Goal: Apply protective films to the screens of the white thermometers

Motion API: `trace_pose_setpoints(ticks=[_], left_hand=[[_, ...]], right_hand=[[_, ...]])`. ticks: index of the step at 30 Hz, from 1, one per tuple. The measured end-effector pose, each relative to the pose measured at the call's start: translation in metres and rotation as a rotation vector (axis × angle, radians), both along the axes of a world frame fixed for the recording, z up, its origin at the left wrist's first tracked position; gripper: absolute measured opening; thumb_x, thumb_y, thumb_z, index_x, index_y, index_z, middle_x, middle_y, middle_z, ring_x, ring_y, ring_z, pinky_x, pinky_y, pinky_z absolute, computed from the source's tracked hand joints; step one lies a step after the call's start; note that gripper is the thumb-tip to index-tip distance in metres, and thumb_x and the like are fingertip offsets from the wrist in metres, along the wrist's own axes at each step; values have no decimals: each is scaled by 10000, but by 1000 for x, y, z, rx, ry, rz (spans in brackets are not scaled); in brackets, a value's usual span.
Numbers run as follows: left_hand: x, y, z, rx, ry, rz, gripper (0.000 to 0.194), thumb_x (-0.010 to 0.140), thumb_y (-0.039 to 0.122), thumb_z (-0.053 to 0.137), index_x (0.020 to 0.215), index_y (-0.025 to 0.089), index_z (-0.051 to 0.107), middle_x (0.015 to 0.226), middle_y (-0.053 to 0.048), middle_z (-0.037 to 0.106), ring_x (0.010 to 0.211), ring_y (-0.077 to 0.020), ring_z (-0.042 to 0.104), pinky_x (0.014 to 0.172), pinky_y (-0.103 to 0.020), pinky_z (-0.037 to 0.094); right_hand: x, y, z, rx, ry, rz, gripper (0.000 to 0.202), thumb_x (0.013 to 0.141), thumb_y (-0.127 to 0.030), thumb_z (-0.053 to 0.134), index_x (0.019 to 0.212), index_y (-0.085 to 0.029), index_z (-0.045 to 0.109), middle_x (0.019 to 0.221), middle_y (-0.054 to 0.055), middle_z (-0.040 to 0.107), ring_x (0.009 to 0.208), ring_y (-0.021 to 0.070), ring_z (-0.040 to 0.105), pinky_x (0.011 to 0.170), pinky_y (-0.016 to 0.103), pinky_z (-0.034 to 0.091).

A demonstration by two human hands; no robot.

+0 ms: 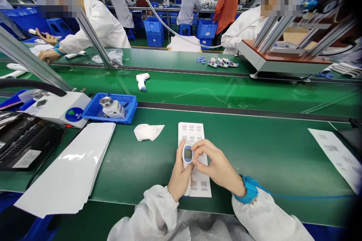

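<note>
Upright in my left hand [178,177] is a white infrared thermometer [186,165], its blue-rimmed grey screen [188,153] facing me. The fingers are wrapped round its handle. My right hand [210,160] has index finger and thumb curled in at the right edge of the screen, touching the thermometer; whether a small piece sits between those fingertips I cannot make out. Under both hands lies a white sheet of printed labels [202,186] on the green bench. A blue wrist strap [249,189] with a cord circles my right wrist.
Left of the hands lie a crumpled white tissue [148,131], a stack of white sheets [70,165] and a blue tray [131,107] with a small metal-topped bottle. Another thermometer [142,81] rests on the green belt [181,90]. A printed sheet [336,154] is at right. Co-workers sit opposite.
</note>
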State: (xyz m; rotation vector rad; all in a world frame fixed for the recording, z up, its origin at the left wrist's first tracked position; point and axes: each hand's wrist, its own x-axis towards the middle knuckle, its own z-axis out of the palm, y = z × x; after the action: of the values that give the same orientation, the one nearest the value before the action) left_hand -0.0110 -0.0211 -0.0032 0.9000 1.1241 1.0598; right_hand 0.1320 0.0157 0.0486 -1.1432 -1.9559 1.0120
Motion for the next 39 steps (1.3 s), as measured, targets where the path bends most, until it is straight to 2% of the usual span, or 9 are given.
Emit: trace_pose_setpoints(ticks=[5,11,16,19,21,23,29,35,39], left_hand=[[1,1,0,9,27,25,682,829,227,570,1456,291,310,1505,-50,365,1328,-307,411,1047,-456,433],[3,1,-2,49,-16,12,673,838,145,517,1449,290,276,1553,-27,288,1401,-262,307,1104,-407,360],[2,0,-3,31,-29,1,664,845,141,503,1445,311,276,1540,-12,309,1340,-255,400,1015,-360,450],[1,-1,-1,0,-33,-25,671,858,170,499,1455,346,248,1536,-26,310,967,-205,642,691,-291,560],[1,-1,1,-33,-49,-54,681,869,195,490,1461,377,208,1535,-44,305,644,-110,618,456,-234,486],[1,-1,2,-45,-56,-62,687,870,213,493,1463,382,191,1537,-61,297,522,-63,548,370,-208,415],[2,0,3,-55,-43,-54,678,865,225,505,1452,389,206,1538,-47,294,542,-78,567,390,-222,431],[1,0,4,-41,-21,-17,696,838,257,558,1462,345,262,1513,-49,340,1001,-254,638,752,-358,565],[-2,-1,5,-13,-36,-20,702,833,287,574,1469,311,279,1446,-70,430,1091,-292,600,836,-408,555]], right_hand=[[-11,18,-1,9,-9,-34,114,790,-124,574,751,-231,566,999,37,653,961,194,613,849,334,483],[-14,23,3,21,-23,-43,116,775,-122,560,727,-227,568,919,17,678,892,183,632,808,314,484],[-13,26,3,3,-28,-21,114,774,-120,566,731,-226,565,894,10,673,876,177,629,801,309,478],[-12,28,2,0,-35,-17,111,778,-126,564,732,-227,569,894,11,673,868,178,630,794,311,481],[-12,29,3,3,-40,-13,111,777,-126,563,731,-227,572,887,9,673,860,176,630,787,308,483],[-12,29,3,5,-52,-3,113,776,-122,564,727,-224,572,878,8,673,852,174,630,779,303,483],[-11,32,7,-1,-86,25,114,772,-121,567,725,-225,562,897,5,671,865,170,629,776,289,477],[-12,33,10,-1,-109,40,110,757,-122,557,709,-221,562,872,11,667,849,172,624,786,295,479],[-12,34,11,-1,-108,48,123,752,-105,557,712,-222,560,871,5,664,852,169,622,782,292,475]])
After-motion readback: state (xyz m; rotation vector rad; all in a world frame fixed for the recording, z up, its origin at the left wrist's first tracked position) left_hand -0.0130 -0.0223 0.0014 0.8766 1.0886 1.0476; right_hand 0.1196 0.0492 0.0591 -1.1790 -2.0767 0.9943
